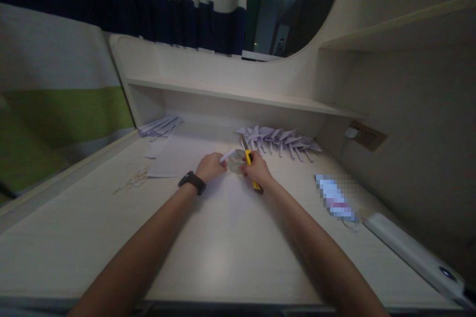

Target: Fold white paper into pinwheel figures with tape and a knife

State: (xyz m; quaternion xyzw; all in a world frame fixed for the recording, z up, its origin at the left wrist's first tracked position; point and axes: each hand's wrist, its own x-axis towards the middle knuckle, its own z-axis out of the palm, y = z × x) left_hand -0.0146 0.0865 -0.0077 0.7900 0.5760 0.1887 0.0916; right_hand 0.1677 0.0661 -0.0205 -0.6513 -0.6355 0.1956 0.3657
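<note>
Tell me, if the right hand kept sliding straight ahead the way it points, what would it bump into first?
Probably the row of folded paper shapes just beyond the right hand; depth is hard to judge.

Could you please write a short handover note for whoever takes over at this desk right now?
Left hand: pinching a strip of clear tape pulled from the tape roll.
Right hand: gripping the yellow utility knife against the roll.
Done: a row of folded paper shapes lies behind the hands; more folded paper sits far left.
Left: the strip looks uncut. Flat paper sheets wait on the desk.
</note>
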